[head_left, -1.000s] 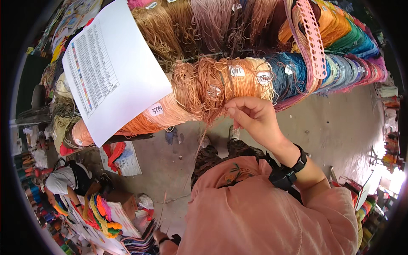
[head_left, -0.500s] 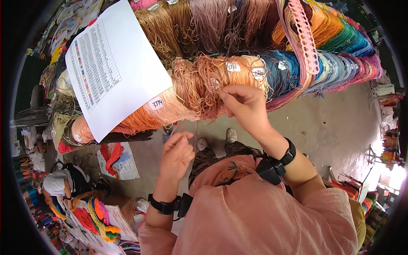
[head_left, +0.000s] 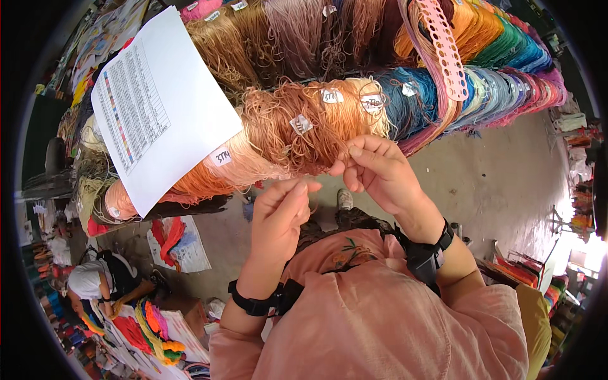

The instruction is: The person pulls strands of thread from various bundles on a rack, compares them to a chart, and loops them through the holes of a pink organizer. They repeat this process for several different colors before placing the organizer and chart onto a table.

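A long row of thread hanks in many colours hangs over a horizontal rail. Just in front of the reddish-brown hanks point(head_left: 278, 123) is my right hand point(head_left: 383, 171), its thumb and fingertips pinched on loose brown thread at the lower edge. My left hand point(head_left: 280, 206) is closed in a pinch below the pale peach hanks point(head_left: 244, 158); whatever is between its fingertips is too fine to make out. A white paper tag point(head_left: 301, 124) lies on the brown hanks, with another tag point(head_left: 331, 96) to its right.
A printed sheet point(head_left: 183, 95) with a colour column lies over the hanks at left. A pink perforated strip point(head_left: 444, 54) hangs at right. Behind runs a second row of hanks point(head_left: 304, 31). At lower left, a person point(head_left: 95, 282) bends beside bright yarn bundles point(head_left: 149, 326).
My right hand has come down and away from the tag, which now shows in full. My left hand has risen and moved right, nearer to the right hand. The view has shifted slightly.
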A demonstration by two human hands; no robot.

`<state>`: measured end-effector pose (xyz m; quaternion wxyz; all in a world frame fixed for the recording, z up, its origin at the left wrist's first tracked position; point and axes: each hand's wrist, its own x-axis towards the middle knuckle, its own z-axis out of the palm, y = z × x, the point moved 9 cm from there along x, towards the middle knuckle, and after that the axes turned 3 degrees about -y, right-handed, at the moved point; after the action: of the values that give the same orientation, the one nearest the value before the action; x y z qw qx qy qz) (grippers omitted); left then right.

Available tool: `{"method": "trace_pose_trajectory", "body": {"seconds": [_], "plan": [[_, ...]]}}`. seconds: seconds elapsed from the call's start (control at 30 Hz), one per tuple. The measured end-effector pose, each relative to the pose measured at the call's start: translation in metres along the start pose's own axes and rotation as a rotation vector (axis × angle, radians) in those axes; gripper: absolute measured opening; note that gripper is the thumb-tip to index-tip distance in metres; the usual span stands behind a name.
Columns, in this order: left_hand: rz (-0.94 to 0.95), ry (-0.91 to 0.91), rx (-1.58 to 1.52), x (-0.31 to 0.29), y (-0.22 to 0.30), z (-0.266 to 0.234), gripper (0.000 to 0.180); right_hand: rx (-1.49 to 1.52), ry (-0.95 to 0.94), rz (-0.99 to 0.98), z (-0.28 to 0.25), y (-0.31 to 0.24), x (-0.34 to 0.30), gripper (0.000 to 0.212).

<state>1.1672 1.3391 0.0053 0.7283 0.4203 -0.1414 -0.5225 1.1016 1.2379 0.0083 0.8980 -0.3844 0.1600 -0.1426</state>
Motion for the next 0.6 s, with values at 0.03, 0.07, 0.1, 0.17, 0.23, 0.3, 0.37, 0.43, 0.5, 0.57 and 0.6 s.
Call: {"method": "trace_pose_trajectory", "body": {"seconds": [0.03,0.07,0.1,0.17,0.23,0.3,0.37,0.43,0.5,0.57,0.6], "plan": [[0.003,0.003,-0.001,0.003,0.0,0.003,0.016,-0.026,-0.003,-0.002,0.001,-0.001,-0.002,0.01],[0.022,0.029,0.032,0.007,0.001,0.004,0.016,-0.053,-0.004,-0.005,0.002,-0.001,-0.003,0.009],[0.042,0.055,0.067,0.01,0.002,0.004,0.016,-0.053,-0.008,-0.004,0.003,0.0,-0.004,0.009],[0.014,0.067,0.056,0.017,-0.003,0.007,0.016,-0.086,-0.03,0.037,0.005,0.005,-0.006,0.011],[-0.018,0.077,0.042,0.023,-0.01,0.009,0.015,-0.122,-0.026,0.05,0.007,0.006,-0.008,0.011],[-0.039,0.116,0.03,0.029,-0.016,0.009,0.014,-0.158,-0.019,0.061,0.007,0.004,-0.009,0.011],[-0.023,0.118,0.007,0.032,-0.016,0.008,0.013,-0.192,0.031,0.085,0.003,0.004,-0.011,0.009],[-0.01,0.121,-0.015,0.033,-0.017,0.005,0.012,-0.203,0.047,0.072,-0.002,0.002,-0.01,0.008],[0.006,0.097,-0.066,0.03,-0.017,0.004,0.011,-0.213,0.061,0.062,-0.005,0.0,-0.009,0.008],[0.001,0.099,-0.077,0.028,-0.013,0.007,0.01,-0.15,0.062,0.006,-0.006,-0.003,-0.009,0.006],[-0.001,0.101,-0.091,0.028,-0.011,0.008,0.009,-0.147,0.059,0.009,-0.006,-0.003,-0.008,0.006]]}}
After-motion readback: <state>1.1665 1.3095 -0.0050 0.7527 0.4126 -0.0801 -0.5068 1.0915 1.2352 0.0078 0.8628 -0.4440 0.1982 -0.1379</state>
